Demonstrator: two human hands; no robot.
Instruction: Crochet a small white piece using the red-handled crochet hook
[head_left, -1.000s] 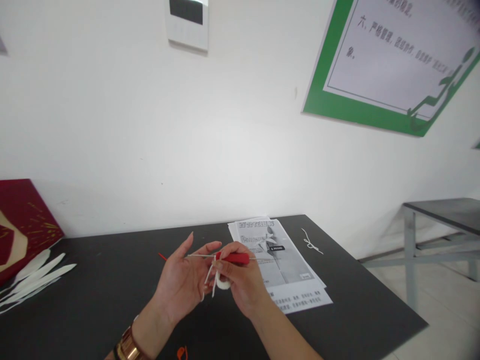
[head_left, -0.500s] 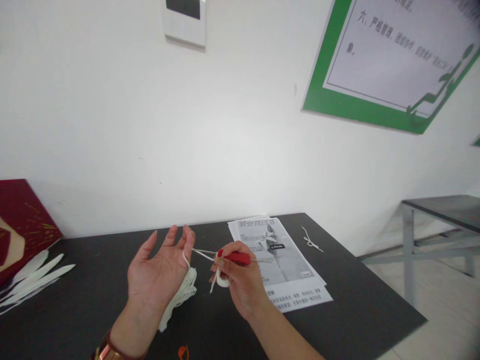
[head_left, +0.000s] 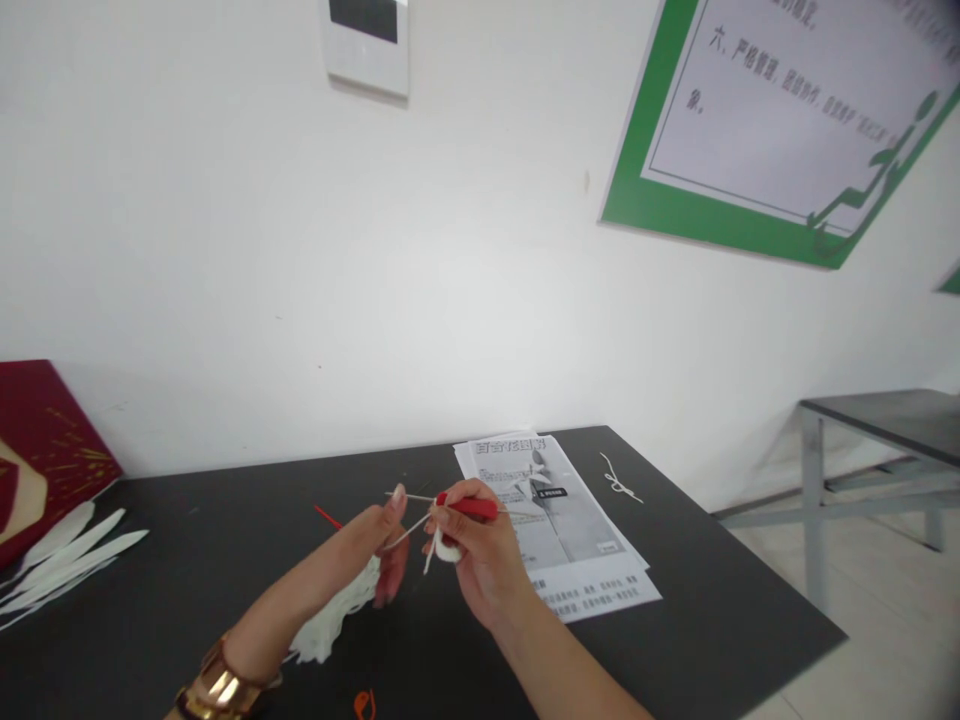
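Observation:
My left hand (head_left: 379, 540) has turned on its side, thumb up and fingers curled, with white yarn (head_left: 409, 533) running from it to the right hand. My right hand (head_left: 484, 555) grips a red-handled crochet hook (head_left: 469, 505) and pinches a small curled white crocheted piece (head_left: 448, 549), a short yarn tail hanging from it. The hook's thin shaft reaches left toward my left thumb. Below and partly behind the left hand lies a loose white yarn skein (head_left: 330, 620) on the black table (head_left: 450, 660).
Printed sheets (head_left: 592, 590) lie beyond my right hand, with a short knotted string (head_left: 619, 485) beside them. White leaf-shaped pieces (head_left: 67, 555) rest at the left by a dark red board (head_left: 52, 450). A thin red stick (head_left: 328, 516) and an orange clip (head_left: 364, 704) are on the table.
My left hand has rolled from palm up with spread fingers to thumb up with curled fingers, closer to the hook. The red stick has come into view. My right hand stays nearly still.

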